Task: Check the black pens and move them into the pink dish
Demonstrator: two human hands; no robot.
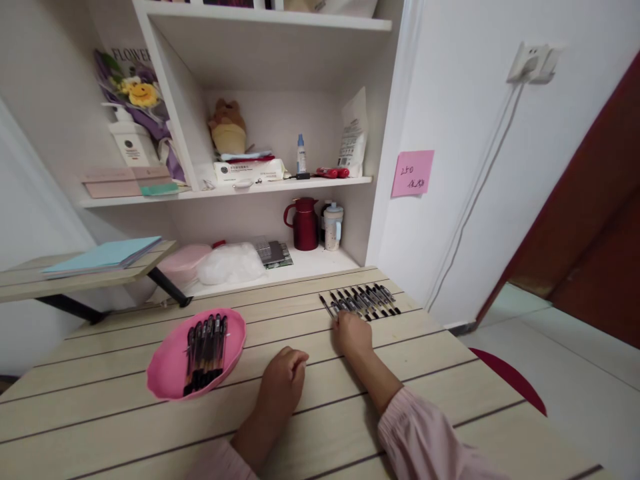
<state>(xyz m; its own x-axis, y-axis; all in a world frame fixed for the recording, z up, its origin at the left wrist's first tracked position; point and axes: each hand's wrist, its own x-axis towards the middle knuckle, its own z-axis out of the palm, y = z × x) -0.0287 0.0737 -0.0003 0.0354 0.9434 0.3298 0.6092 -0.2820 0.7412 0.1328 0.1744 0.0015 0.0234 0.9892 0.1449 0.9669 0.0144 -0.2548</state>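
My right hand (353,333) is closed at the left end of a row of black pens (373,303) on the table. Its fingertips pinch the lower part of the leftmost pen (326,305), which lies slantwise like the others. Several pens make up the row, side by side. My left hand (284,379) rests on the wood as a loose fist, with nothing seen in it. To its left stands a pink scalloped dish (161,365) holding a bunch of black-capped pens (206,347).
The wooden slatted table (280,330) meets a white shelf unit (345,263) at the back. There stand a dark red jug (305,225), a pale cup (333,228) and a white plastic bag (233,265). A small raised stand (135,263) at left carries blue papers (107,253).
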